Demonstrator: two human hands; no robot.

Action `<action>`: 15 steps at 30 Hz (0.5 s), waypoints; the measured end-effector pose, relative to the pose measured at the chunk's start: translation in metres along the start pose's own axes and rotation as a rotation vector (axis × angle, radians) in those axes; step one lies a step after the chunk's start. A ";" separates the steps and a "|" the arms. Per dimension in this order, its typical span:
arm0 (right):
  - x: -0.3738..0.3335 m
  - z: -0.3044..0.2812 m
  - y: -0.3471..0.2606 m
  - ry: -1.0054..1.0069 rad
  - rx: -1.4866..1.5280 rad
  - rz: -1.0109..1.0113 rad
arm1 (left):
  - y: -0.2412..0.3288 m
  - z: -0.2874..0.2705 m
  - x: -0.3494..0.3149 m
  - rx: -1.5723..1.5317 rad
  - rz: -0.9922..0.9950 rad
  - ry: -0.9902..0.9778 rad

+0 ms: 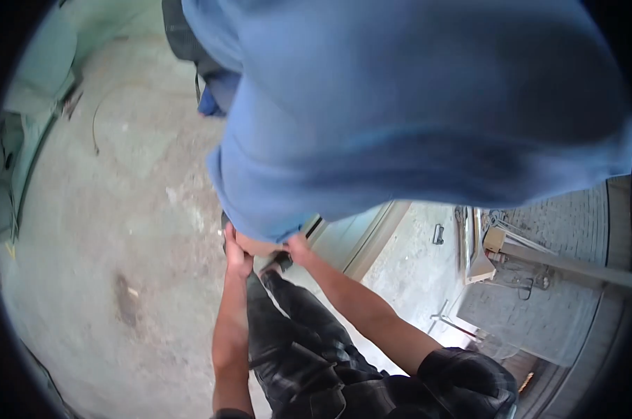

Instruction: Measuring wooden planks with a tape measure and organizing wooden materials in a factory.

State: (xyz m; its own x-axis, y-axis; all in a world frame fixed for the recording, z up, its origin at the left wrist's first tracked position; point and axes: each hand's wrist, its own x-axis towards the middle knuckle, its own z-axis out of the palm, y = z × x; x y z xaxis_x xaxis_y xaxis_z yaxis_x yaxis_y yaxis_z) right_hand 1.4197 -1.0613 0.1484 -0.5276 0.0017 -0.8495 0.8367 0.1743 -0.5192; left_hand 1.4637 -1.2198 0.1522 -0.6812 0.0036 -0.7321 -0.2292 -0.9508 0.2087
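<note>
A broad blue cloth point(400, 98), blurred and close to the camera, fills the upper middle and right of the view, its lower edge hanging in soft folds down to the person's hands. The left hand point(238, 258) is at the left end of that lower edge, thumb up and fingers bent, against a tan surface point(256, 245) that shows just under the cloth; whether it grasps this or only supports it, I cannot tell. The right hand point(299, 250) is on the other side of the tan surface, fingers curled in at the hem of the cloth, and its hold is likewise too blurred to tell. Both forearms reach up from below, over dark trousers point(295, 335), with a dark sleeve point(469, 380) at the right elbow. Beyond the right hand, a pale panel point(351, 232) with a tan edge runs slantwise, partly behind the cloth. A dark bag-like object point(180, 35) shows beside the cloth at upper left. On the stained concrete floor point(155, 209) lies a thin curved line point(94, 129), while at right a small metal piece point(438, 234) sits near some wooden pieces point(480, 265) and a long plank point(571, 265)
</note>
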 end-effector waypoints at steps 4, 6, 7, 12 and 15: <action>-0.002 -0.003 -0.006 -0.016 0.104 -0.013 | -0.004 0.014 -0.004 0.018 -0.008 -0.032; -0.007 -0.008 -0.015 -0.057 0.055 -0.001 | -0.001 0.014 -0.012 0.011 -0.020 -0.032; -0.010 -0.010 -0.019 -0.053 -0.018 0.115 | 0.000 0.014 -0.015 0.060 -0.015 -0.021; -0.027 -0.040 -0.008 -0.153 0.014 -0.037 | -0.008 -0.005 -0.024 0.087 -0.059 0.124; -0.035 -0.066 0.011 -0.239 -0.040 -0.205 | -0.017 -0.027 -0.032 0.417 -0.017 0.238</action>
State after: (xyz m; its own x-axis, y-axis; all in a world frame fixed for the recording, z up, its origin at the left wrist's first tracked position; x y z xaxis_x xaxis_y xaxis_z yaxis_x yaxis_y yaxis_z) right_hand 1.4378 -0.9941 0.1788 -0.6309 -0.2678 -0.7282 0.7077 0.1861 -0.6816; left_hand 1.5087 -1.2119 0.1543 -0.5081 -0.0998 -0.8555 -0.5311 -0.7456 0.4024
